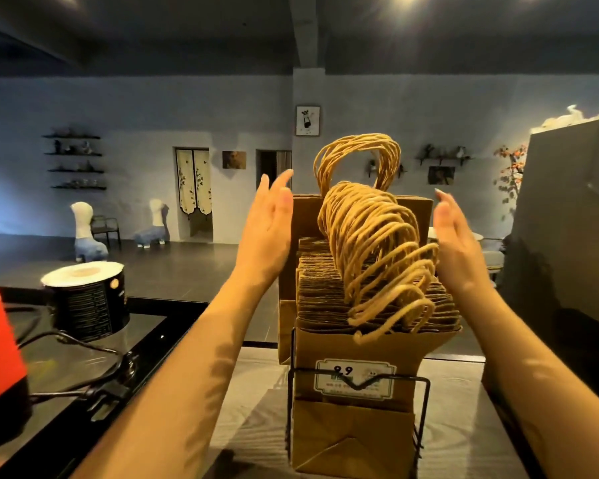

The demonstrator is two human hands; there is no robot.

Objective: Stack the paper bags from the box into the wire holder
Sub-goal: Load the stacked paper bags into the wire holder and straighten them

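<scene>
Paper bags (374, 299) crammed upright in wire holder (426, 406), flanked by left hand (267, 233) and right hand (457, 250), both spread flat; likely to fan or topple if squeezed unevenly.

left arm: bare forearm, reaches forward and up from lower left
left hand (268, 227): open, palm facing right, fingers straight and together, tips pointing up and away
right arm: bare forearm, reaches forward and up from lower right
right hand (455, 243): open, palm facing left, fingers extended and slightly curved, thumb forward
relation: palms face each other, well apart, roughly level; right slightly lower
grip: neither hand closed on anything; contact at the palms cannot be told
</scene>
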